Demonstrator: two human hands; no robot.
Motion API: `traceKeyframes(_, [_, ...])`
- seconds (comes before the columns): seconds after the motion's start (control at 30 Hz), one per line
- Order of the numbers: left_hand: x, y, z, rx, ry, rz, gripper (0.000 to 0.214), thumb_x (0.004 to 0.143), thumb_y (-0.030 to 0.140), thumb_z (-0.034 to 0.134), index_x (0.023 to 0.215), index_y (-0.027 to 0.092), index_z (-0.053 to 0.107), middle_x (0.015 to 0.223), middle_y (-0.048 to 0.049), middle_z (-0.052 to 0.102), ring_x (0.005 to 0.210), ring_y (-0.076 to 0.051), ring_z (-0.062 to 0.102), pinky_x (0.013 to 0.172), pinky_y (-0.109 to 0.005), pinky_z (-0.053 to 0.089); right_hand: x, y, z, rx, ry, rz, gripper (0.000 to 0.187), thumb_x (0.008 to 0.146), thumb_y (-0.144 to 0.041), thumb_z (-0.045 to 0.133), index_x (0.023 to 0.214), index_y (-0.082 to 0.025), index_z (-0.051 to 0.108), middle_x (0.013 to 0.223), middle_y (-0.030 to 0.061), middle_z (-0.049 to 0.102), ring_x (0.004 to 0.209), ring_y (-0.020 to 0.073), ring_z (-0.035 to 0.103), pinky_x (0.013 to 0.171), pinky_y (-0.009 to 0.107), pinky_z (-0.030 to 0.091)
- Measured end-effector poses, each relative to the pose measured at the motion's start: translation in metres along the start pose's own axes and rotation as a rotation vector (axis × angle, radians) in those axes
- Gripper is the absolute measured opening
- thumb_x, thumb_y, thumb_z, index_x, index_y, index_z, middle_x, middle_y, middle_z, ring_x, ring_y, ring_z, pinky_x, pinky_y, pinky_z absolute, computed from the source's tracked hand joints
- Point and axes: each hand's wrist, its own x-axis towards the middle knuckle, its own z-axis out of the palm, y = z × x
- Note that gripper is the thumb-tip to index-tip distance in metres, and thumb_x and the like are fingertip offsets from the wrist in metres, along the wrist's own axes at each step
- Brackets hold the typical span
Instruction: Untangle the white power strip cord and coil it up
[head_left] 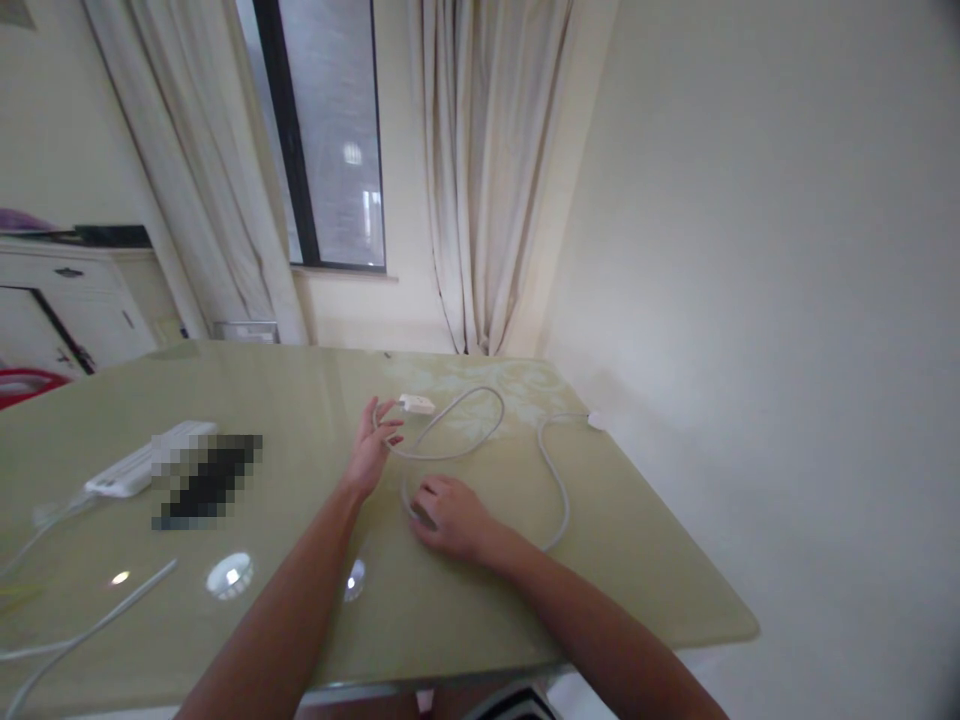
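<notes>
A pale grey cable (pixel 566 497) lies in loose curves over the glossy table. One end of it runs into a small white block (pixel 416 404), perhaps a socket or adapter, just beyond my left hand (pixel 372 440). That hand is turned on its side, and a bend of the cable loops through its partly curled fingers. Closer to me, my right hand (pixel 452 515) rests palm down with its fingers curled round another stretch of the same cable. From under the right forearm the cable curves away to a white plug-like end (pixel 596 420) by the table's right edge.
On the left of the table (pixel 300 410) lie a white power strip (pixel 150 460) and a blurred-out dark object (pixel 214 482). Another white cable (pixel 97 625) lies at the near left. A wall (pixel 750 300) borders the right side, and curtains (pixel 487 180) hang behind.
</notes>
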Motion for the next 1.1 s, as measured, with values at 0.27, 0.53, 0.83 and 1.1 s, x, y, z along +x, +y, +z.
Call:
traceKeyframes(0.27, [-0.009,0.013,0.012,0.319,-0.088,0.132,0.065,0.078,0.065,0.071,0.125,0.022,0.058,0.111,-0.0110,0.076,0.080,-0.019,0.065,0.068,-0.028,0.048,0.022,0.073,-0.099,1.141,0.949,0.368,0.034,0.094,-0.045,0.060,0.103,-0.015,0.072,0.084,0.0001,0.068,0.047,0.0047,0.032,0.045,0.020,0.027])
traceKeyframes(0.53, [-0.018,0.014,0.016,0.726,0.107,0.314,0.053,0.095,0.068,0.046,0.069,0.023,0.055,0.064,-0.0007,0.049,0.064,-0.018,0.047,0.061,-0.030,0.036,0.052,0.063,-0.187,1.682,1.251,0.174,0.017,0.092,-0.033,0.064,0.098,-0.019,0.071,0.098,0.0009,0.074,0.049,0.0040,0.028,0.044,0.017,0.031])
traceKeyframes(0.83, [0.012,0.030,0.026,-0.109,0.199,-0.139,0.039,0.094,0.054,0.057,0.077,0.023,0.041,0.063,0.0072,0.036,0.042,-0.007,0.020,0.038,-0.022,0.020,0.053,0.061,-0.193,1.670,1.218,0.194,0.020,0.094,-0.037,0.068,0.095,-0.017,0.069,0.073,-0.0074,0.055,0.042,0.0008,0.025,0.038,0.017,0.022])
traceKeyframes(1.1, [0.085,0.094,0.007,-0.336,0.362,-0.131,0.039,0.108,0.035,0.034,0.071,0.023,0.036,0.054,0.0084,0.023,0.037,-0.007,0.015,0.037,-0.021,0.019,0.006,0.100,-0.224,1.609,1.524,0.232,0.030,0.093,-0.045,0.075,0.099,-0.017,0.065,0.061,-0.0139,0.032,0.039,0.0011,0.020,0.035,0.018,0.020])
